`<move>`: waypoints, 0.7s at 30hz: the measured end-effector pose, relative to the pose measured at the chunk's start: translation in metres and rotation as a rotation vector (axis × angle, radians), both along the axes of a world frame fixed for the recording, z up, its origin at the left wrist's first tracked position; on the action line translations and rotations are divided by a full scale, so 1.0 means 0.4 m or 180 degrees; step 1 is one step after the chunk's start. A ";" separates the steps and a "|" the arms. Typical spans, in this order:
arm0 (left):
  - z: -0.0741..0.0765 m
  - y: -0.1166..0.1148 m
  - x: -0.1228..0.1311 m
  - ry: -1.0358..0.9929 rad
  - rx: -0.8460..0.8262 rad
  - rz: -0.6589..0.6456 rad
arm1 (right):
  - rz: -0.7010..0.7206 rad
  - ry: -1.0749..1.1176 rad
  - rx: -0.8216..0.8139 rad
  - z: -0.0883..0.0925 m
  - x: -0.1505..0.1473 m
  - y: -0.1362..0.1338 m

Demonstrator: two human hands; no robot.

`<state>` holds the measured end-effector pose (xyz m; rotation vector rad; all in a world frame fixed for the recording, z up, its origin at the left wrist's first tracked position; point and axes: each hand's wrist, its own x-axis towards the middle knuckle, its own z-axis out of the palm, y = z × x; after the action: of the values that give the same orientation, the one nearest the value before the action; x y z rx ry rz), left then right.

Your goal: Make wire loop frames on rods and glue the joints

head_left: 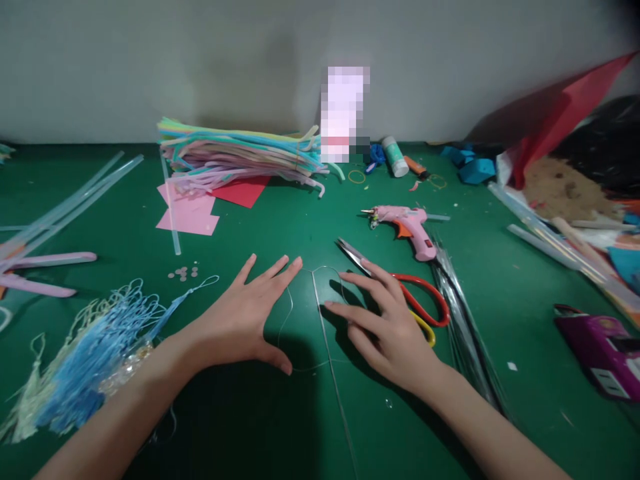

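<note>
A thin clear thread curves in a loose loop on the green table. My left hand lies over the loop's left side, open, with fingers spread and the thread by its index finger and thumb. On the other side, my right hand is open too, its fingers bent and apart, fingertips down near the loop. Between both hands runs a straight, thin silvery strand, its top end meeting the loop. Scissors with a red and a yellow handle lie partly under my right hand.
Behind are a pink glue gun, a bundle of pastel pipe cleaners and pink paper. Blue tassels lie left, small discs nearby. Several wires and a purple box-shaped device are right.
</note>
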<state>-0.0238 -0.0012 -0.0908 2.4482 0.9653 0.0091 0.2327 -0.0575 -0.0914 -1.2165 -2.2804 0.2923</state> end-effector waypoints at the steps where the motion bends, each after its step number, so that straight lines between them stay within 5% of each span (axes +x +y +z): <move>1: -0.001 0.000 0.000 -0.0014 -0.0003 0.0001 | -0.0162 0.0051 0.0077 0.008 0.007 0.007; 7: 0.010 -0.007 -0.006 -0.0026 -0.0142 0.0071 | -0.1923 -0.0713 -0.0021 0.057 0.123 0.114; 15: 0.072 -0.016 -0.008 -0.0086 -0.0528 0.0664 | -0.2527 -0.1729 -0.0680 0.005 0.174 0.248; 21: 0.043 -0.021 0.050 -0.0070 0.0381 0.1837 | -0.2840 -0.1272 -0.0410 -0.027 0.171 0.274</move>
<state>-0.0039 -0.0096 -0.0737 2.1775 1.6649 0.2968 0.3012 0.0522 -0.1023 -2.3652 -1.7697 -0.1580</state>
